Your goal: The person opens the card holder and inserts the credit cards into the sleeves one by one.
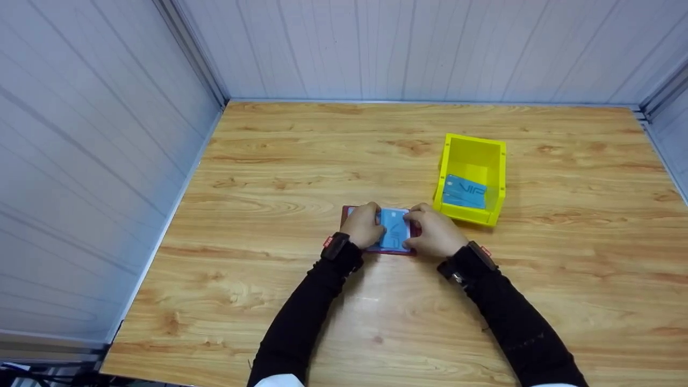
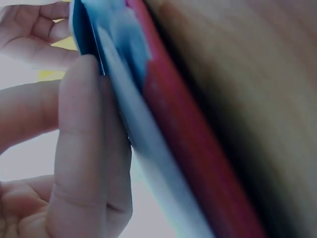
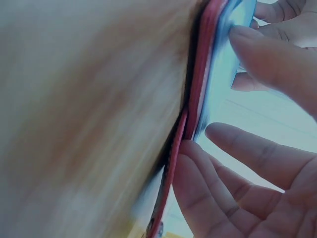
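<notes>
A light-blue VIP card (image 1: pixel 395 228) lies over an open red card holder (image 1: pixel 389 253) on the wooden table. My left hand (image 1: pixel 364 226) covers the holder's left part, its fingertips pinching the card's left side; in the left wrist view they stand close against the card (image 2: pixel 83 32). My right hand (image 1: pixel 434 232) grips the card's right side, thumb and forefinger spread along that edge. From the right wrist, the other fingers (image 3: pixel 195 188) of this hand show beside the holder's red edge (image 3: pixel 200 74). A pale sleeve (image 2: pixel 153 148) stands up from the red cover in the left wrist view.
A yellow bin (image 1: pixel 473 217) stands behind and right of my right hand, with blue VIP cards (image 1: pixel 463 192) inside near its front. Pale panel walls (image 1: pixel 408 51) border the table (image 1: pixel 279 177) at the back and sides.
</notes>
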`<act>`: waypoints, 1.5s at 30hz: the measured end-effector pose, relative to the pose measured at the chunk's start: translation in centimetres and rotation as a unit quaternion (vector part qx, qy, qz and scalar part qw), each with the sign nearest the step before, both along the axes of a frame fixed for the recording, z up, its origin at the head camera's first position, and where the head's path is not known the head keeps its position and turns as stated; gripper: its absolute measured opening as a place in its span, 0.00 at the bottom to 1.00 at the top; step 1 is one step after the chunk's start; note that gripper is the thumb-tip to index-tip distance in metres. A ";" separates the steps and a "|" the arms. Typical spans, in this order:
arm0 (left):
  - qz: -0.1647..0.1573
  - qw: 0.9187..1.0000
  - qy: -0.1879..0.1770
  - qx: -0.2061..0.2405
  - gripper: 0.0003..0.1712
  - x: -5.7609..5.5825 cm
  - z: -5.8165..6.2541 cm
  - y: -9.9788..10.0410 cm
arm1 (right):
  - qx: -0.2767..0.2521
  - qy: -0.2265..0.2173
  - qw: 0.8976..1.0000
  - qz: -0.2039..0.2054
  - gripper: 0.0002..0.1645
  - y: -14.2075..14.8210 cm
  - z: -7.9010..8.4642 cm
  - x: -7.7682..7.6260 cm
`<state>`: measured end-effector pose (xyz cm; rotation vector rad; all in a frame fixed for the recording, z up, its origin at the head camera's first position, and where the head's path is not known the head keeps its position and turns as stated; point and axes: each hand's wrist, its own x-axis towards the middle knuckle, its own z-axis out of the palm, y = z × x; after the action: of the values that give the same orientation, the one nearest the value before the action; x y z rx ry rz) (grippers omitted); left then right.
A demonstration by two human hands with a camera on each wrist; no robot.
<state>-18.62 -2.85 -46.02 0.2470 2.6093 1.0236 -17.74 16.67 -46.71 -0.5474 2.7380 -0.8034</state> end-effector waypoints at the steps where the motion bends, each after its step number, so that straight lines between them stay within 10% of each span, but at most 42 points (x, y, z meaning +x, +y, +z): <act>1: -0.003 1.000 0.000 0.000 0.23 0.0 0.0 0.0 | 0.001 0.000 1.000 0.001 0.37 0.0 0.0 0.0; 12: -0.031 0.999 0.029 -0.016 0.10 0.1 0.0 0.2 | -0.006 0.010 1.000 -0.001 0.38 0.0 -0.3 -0.1; 18: -0.007 0.996 0.068 -0.059 0.26 1.1 -0.2 0.3 | -0.007 -0.010 1.000 -0.004 0.38 0.1 -0.2 0.0; 25: -0.015 0.970 0.164 -0.177 0.44 2.5 -0.5 -0.1 | -0.006 -0.017 1.000 -0.004 0.38 0.1 -0.1 0.1; 45: -0.043 0.959 0.118 -0.255 0.51 3.0 -0.8 0.0 | -0.007 -0.033 0.999 0.009 0.33 1.0 1.8 -0.6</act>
<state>-15.59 -2.87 -46.78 0.3676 2.9341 0.2800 -18.32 17.64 -44.87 -0.5389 2.6663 -0.8208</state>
